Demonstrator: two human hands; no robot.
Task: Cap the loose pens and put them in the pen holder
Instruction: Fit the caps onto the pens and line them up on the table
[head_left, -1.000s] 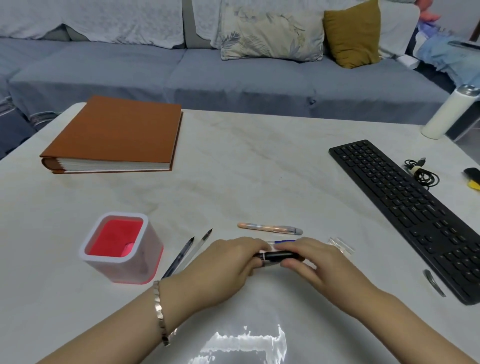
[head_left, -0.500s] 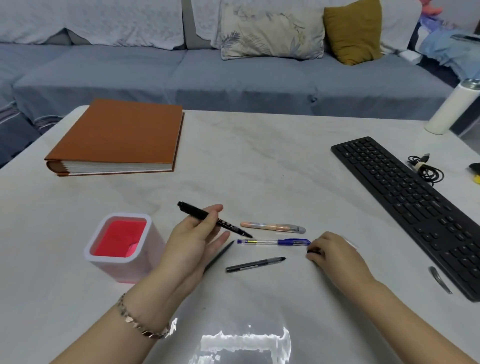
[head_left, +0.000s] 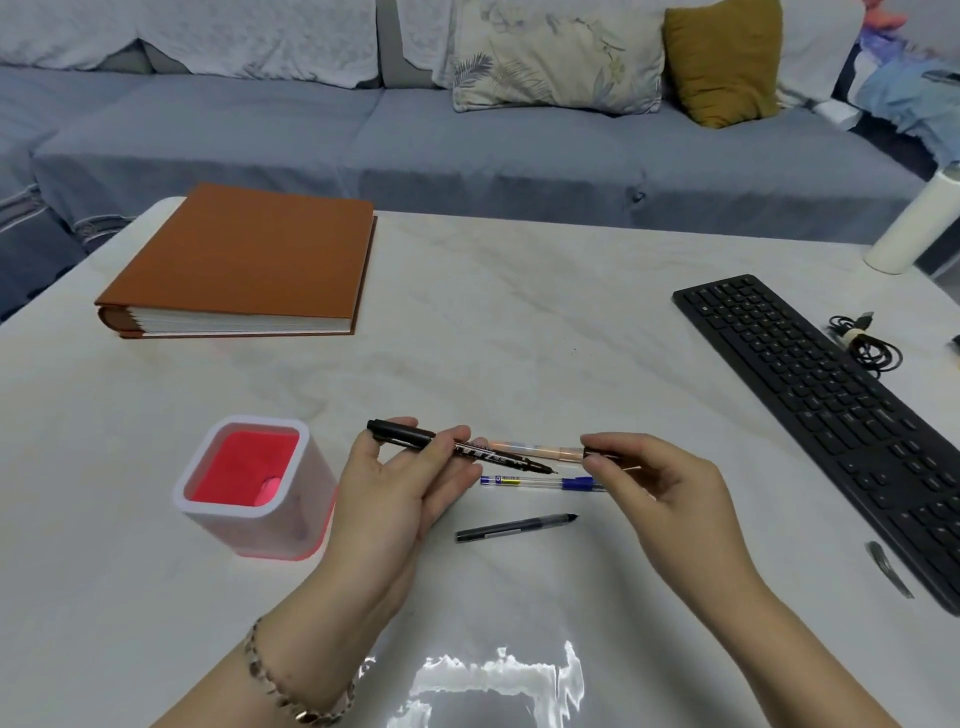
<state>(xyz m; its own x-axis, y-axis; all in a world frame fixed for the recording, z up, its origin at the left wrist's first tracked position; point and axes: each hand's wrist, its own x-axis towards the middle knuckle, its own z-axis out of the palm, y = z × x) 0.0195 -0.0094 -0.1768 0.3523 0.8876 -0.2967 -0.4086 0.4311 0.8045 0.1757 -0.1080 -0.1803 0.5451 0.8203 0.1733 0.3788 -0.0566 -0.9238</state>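
Left hand (head_left: 395, 483) fingers gripping black marker (head_left: 457, 449), right hand (head_left: 660, 483) pinching small cap (head_left: 597, 453), both above table

Even, soft indoor light; white glare on near table (head_left: 498, 680); wide-angle edge bending

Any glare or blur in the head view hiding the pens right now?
Head view: a bright glare patch sits on the table near the bottom edge, clear of the pens. The black marker in the left hand is sharp; wide-angle bending curves the keyboard.
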